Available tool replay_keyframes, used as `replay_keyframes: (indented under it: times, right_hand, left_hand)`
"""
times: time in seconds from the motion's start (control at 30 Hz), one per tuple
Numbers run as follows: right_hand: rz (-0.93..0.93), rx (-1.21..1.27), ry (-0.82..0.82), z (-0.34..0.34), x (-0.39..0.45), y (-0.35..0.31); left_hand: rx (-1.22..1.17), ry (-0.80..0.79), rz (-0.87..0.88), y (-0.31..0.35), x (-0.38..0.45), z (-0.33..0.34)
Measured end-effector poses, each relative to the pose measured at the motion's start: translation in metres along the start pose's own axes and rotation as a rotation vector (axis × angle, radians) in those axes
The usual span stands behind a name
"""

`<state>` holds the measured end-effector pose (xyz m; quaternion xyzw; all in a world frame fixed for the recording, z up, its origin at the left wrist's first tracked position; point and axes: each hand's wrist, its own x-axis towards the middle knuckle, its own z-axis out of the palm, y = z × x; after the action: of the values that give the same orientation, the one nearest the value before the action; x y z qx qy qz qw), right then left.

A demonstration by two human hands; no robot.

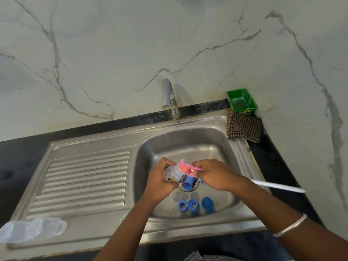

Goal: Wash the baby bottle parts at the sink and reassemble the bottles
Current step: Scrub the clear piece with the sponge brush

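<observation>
I see the steel sink (188, 136) with its ribbed drainboard (84, 178) to the left, set in a black counter against marble wall. Both forearms reach in from the bottom edge and meet over the basin, above the drain. My left hand (160, 178) curls round one clear baby bottle (172, 174), tipped on its side with its mouth pointing right. My right hand (214, 175) pinches a pink sponge brush (185, 167) at the bottle's mouth; its white handle (278, 186) runs back past the wrist over the counter. One bangle (291, 227) on the right forearm. One faucet (168, 97), no water visible. One brown checked cloth (244, 129), one green tub (242, 100) behind it. Three clear caps (33, 228) at the drainboard's near corner. In the basin: one blue cap (188, 183) at the drain, three blue rings (194, 204) in a row nearer me.
</observation>
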<state>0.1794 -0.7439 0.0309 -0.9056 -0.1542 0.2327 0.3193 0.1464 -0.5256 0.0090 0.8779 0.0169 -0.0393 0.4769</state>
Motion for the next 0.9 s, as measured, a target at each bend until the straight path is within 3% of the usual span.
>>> replay_keyframes:
  times: [0.07,0.17,0.27,0.4,0.57,0.67,0.9]
  right_hand:
    - [-0.052,-0.266,0.065,-0.003,-0.002,-0.01]
    - [-0.107,-0.366,0.143,-0.005,0.0,-0.023]
    - [-0.097,-0.076,0.086,-0.009,-0.001,-0.032]
    - [-0.095,0.643,0.15,-0.003,-0.003,-0.038]
    - [-0.031,0.811,0.116,0.013,-0.001,-0.046]
    - [-0.057,0.606,0.199,0.024,-0.007,-0.046]
    - [-0.084,-0.162,0.22,0.022,-0.017,-0.056]
  left_hand:
    - [0.016,-0.003,0.044,0.0,-0.002,-0.001]
    - [0.026,0.011,0.083,-0.002,-0.003,-0.006]
    - [-0.001,0.021,0.066,-0.007,-0.001,-0.016]
    - [-0.035,0.013,0.041,-0.015,0.001,-0.027]
    - [-0.095,-0.01,0.045,-0.021,0.002,-0.027]
    - [-0.137,-0.008,0.055,-0.023,0.003,-0.028]
    - [-0.164,-0.026,0.085,-0.027,-0.003,-0.037]
